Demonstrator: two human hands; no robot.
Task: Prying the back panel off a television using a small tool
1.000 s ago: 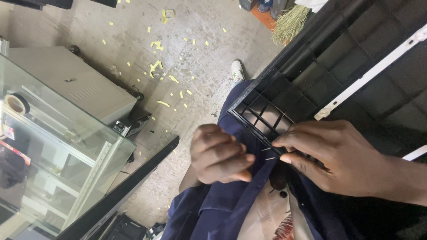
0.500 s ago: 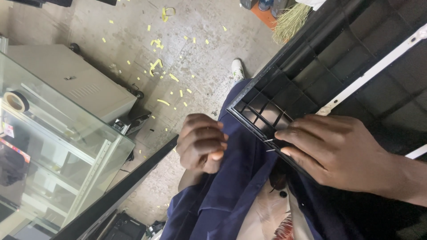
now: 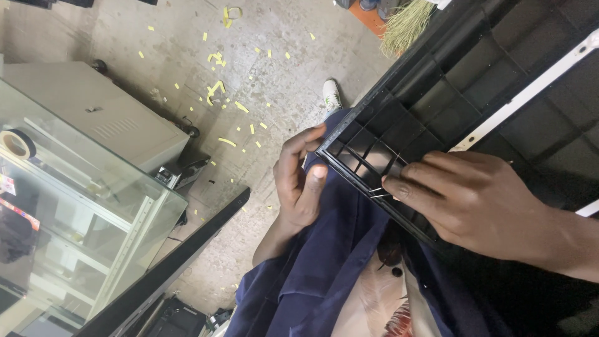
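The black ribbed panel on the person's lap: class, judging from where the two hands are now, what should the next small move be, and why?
Probably close the left hand onto the corner of the black ribbed panel to steady it. That hand is open just beside the corner, thumb near the rim, while the right hand presses its fingertips on thin wires at the panel's edge.

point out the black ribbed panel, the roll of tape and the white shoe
black ribbed panel (image 3: 430,103), head view, on a rib of its grid near the upper middle
roll of tape (image 3: 17,143), head view, on the ring's outer band, on the glass cabinet top
white shoe (image 3: 331,95), head view, on its upper
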